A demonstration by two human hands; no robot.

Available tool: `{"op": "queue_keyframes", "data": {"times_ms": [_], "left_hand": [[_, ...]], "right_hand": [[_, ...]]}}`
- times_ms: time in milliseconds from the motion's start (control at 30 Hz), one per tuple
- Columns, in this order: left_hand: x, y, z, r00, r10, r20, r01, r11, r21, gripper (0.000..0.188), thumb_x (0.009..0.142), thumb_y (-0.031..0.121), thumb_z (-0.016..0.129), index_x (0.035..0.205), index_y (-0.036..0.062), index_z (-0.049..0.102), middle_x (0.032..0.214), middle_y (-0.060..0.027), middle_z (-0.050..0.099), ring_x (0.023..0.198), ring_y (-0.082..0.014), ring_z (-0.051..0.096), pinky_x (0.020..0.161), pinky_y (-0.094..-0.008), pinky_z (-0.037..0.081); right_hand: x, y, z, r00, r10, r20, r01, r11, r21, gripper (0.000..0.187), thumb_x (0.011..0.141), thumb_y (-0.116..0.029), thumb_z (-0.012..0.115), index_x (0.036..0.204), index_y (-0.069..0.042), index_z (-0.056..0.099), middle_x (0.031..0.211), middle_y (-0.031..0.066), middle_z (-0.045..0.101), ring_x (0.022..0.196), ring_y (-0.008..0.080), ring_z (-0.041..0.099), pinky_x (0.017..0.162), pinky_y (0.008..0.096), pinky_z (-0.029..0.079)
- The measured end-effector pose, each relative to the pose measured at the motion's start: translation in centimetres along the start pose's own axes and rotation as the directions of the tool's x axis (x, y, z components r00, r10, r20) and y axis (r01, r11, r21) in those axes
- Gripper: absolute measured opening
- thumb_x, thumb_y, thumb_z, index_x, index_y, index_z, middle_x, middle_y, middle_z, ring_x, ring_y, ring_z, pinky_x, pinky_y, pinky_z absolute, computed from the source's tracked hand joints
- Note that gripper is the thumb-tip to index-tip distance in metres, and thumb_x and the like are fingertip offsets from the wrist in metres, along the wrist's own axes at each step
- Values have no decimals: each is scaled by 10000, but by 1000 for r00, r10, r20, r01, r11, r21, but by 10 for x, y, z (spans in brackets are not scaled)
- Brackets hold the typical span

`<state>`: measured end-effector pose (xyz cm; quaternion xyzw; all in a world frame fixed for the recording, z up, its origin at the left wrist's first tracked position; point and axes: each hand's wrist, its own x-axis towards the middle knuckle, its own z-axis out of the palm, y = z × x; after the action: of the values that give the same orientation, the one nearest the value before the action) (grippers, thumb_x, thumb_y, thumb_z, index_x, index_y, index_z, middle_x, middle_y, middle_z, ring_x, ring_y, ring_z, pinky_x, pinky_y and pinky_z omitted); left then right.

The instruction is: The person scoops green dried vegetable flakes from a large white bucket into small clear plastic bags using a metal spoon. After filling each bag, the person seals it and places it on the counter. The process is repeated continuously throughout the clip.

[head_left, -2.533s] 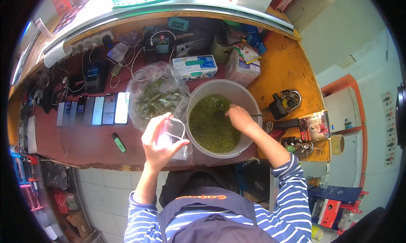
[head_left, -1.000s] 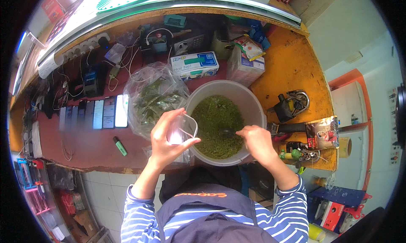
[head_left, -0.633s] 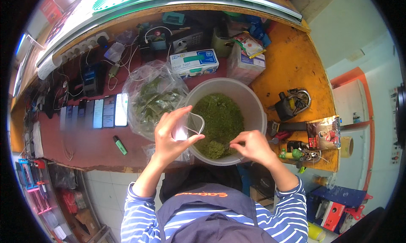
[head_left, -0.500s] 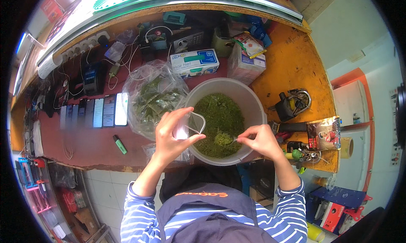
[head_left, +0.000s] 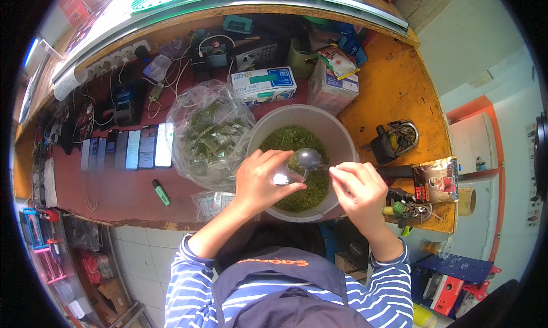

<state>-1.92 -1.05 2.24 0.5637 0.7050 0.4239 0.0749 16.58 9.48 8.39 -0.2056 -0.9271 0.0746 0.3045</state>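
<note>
1. Since half a second ago the spoon [head_left: 308, 158] has risen to the small clear bag [head_left: 283, 177].
2. Left hand [head_left: 260, 182] pinches the bag above the tub [head_left: 342, 142] – right hand [head_left: 359, 192] grasps the spoon.
3. Filling step – next calls for a steady tip.

Small clear container [head_left: 281, 177] mostly hidden behind left hand [head_left: 261, 182] over the bowl [head_left: 337, 135]. Spoon [head_left: 309, 158] handle hidden in right hand [head_left: 361, 192]; spoon contents too blurred to tell.
</note>
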Motion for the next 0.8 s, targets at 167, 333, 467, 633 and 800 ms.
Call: {"op": "queue_keyframes", "data": {"times_ms": [167, 333, 467, 633, 800], "left_hand": [[0, 0, 3, 995, -23, -94, 25, 999, 24, 631, 538, 316, 905, 1066, 52, 681, 991, -76, 684, 866, -263, 631, 764, -363, 509], [-8, -9, 9, 971, 21, -240, 39, 969, 246, 705, 521, 300, 906, 1139, 69, 658, 1009, -78, 677, 878, -284, 627, 771, -374, 507], [-7, 5, 17, 975, 69, -212, -13, 967, 253, 748, 521, 278, 902, 1186, 63, 634, 1005, -68, 668, 906, -290, 626, 770, -375, 507], [8, -24, -19, 994, 63, 90, -34, 956, -292, 383, 699, 182, 830, 1041, 56, 711, 939, -76, 674, 876, -244, 649, 747, -339, 509], [4, -28, -17, 972, -50, 230, 173, 817, -550, 100, 815, 87, 750, 896, 30, 742, 835, -74, 695, 779, -151, 649, 710, -273, 490]], "right_hand": [[-4, 2, -3, 988, 5, -154, -13, 999, -48, 243, 644, 1, 783, 865, -79, 719, 844, 30, 644, 703, 206, 604, 611, 332, 499], [-5, 3, 3, 969, 183, 169, -204, 972, 119, 199, 702, -82, 795, 881, -56, 712, 866, 93, 661, 824, 254, 646, 713, 338, 521], [-3, 5, 70, 985, 109, 134, -150, 923, 354, 184, 737, -50, 765, 913, -57, 710, 990, 117, 648, 895, 259, 648, 749, 350, 530], [-10, 7, 61, 985, 105, 138, -161, 850, 502, 157, 777, -14, 719, 924, -69, 709, 883, 89, 656, 780, 247, 658, 693, 325, 525], [-15, -4, 54, 788, 493, 370, -555, 306, 774, 45, 848, -8, 706, 893, -3, 710, 828, 57, 696, 737, 106, 636, 676, 267, 517]]}}
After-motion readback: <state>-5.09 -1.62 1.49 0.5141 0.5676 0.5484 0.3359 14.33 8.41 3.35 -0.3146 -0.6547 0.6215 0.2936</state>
